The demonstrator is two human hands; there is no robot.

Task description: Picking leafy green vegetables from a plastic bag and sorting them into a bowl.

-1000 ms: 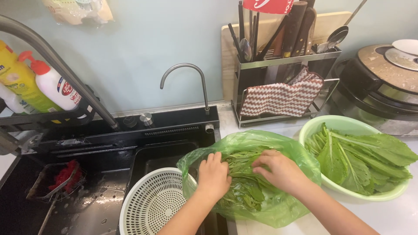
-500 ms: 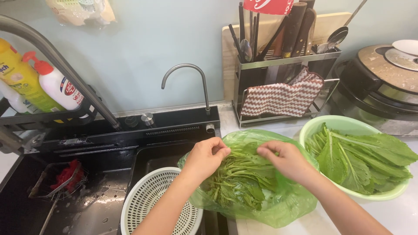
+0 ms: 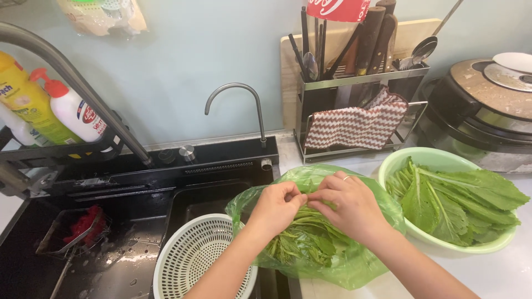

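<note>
Hands, two, on one bag

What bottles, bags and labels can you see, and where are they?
Yellow bottle: far left on the black rack, tall, printed label.
White pump bottle: beside it, red pump top, red and blue label.
Red label: top edge, above the utensil rack.
Hanging packet: top left on the wall, pale.
Green plastic bag: under both hands, holds leafy greens.
</note>
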